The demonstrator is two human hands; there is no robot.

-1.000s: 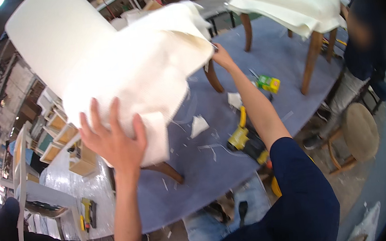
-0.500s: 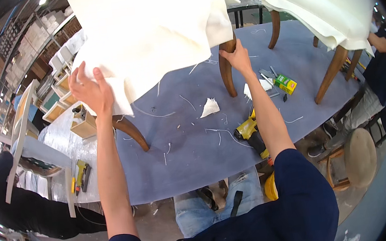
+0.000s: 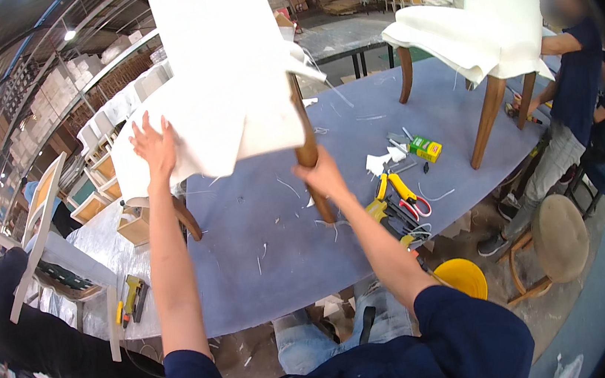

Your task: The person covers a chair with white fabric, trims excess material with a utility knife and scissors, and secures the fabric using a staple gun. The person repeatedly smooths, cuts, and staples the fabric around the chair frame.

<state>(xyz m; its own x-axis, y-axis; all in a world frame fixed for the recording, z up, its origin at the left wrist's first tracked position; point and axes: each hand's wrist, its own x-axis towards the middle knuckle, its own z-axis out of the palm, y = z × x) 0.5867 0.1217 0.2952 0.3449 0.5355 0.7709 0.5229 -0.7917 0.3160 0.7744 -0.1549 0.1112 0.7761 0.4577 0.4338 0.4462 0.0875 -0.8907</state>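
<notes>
A chair (image 3: 218, 71) covered in loose white fabric stands on the blue-grey table in front of me, its tall back rising out of the picture. My left hand (image 3: 157, 152) lies open on the fabric at the seat's left side, fingers spread. Lower down on the right, my right hand (image 3: 325, 177) is wrapped round a brown wooden chair leg (image 3: 306, 151). Another leg (image 3: 188, 221) shows beneath the cloth near my left forearm. The fabric hides most of the chair's frame.
Right of my forearm lie a staple gun (image 3: 377, 212), yellow-handled cutters (image 3: 401, 187) and red-handled scissors (image 3: 416, 206). Beyond are a green-yellow box (image 3: 426, 149) and a second white chair (image 3: 441, 31), with a co-worker (image 3: 579, 75) beside it. A yellow bucket (image 3: 463, 278) stands below.
The chair has turned, and the leg in my right hand has swung left and nearer to me. The tools by my right forearm have come into fuller view.
</notes>
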